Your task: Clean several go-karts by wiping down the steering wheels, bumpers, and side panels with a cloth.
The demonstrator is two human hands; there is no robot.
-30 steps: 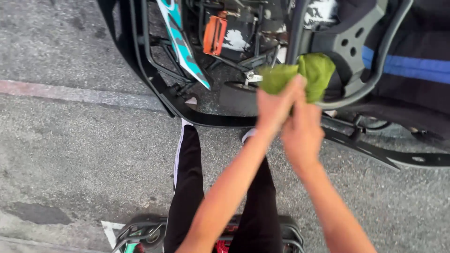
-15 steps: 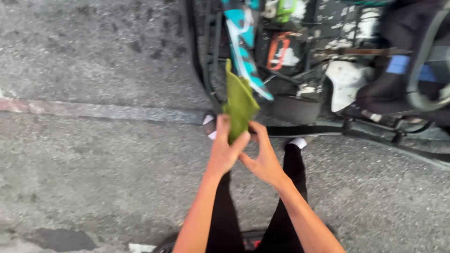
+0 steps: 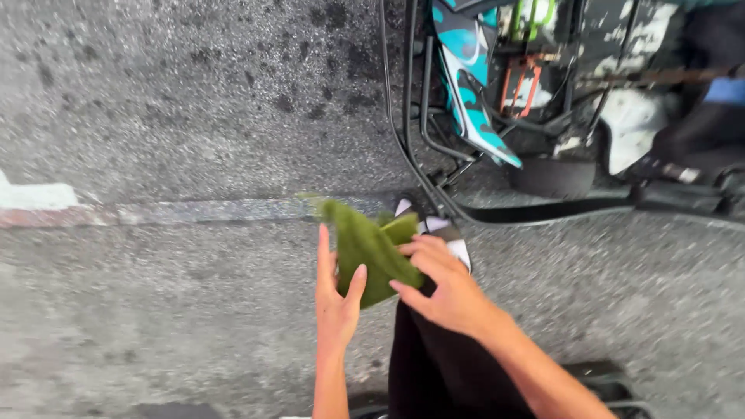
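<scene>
A green cloth [image 3: 366, 250], folded over, is held between both my hands above the asphalt. My left hand [image 3: 335, 299] lies flat under its left side with the fingers stretched out and the thumb against the cloth. My right hand [image 3: 442, 283] presses on its right side with fingers curled over the fold. My legs in black trousers [image 3: 434, 365] and a black and white shoe [image 3: 442, 229] show below the cloth.
A go-kart [image 3: 543, 101] stands at the upper right, with a black tube bumper [image 3: 419, 155], a teal and black side panel [image 3: 469, 85] and a front tyre [image 3: 555, 177]. A faded painted line [image 3: 155, 211] crosses the grey asphalt at left.
The view has swung left and down, away from the kart. The cloth has dropped from upright in front of the kart to a lower, flatter hold. Both hands have shifted their hold on it.
</scene>
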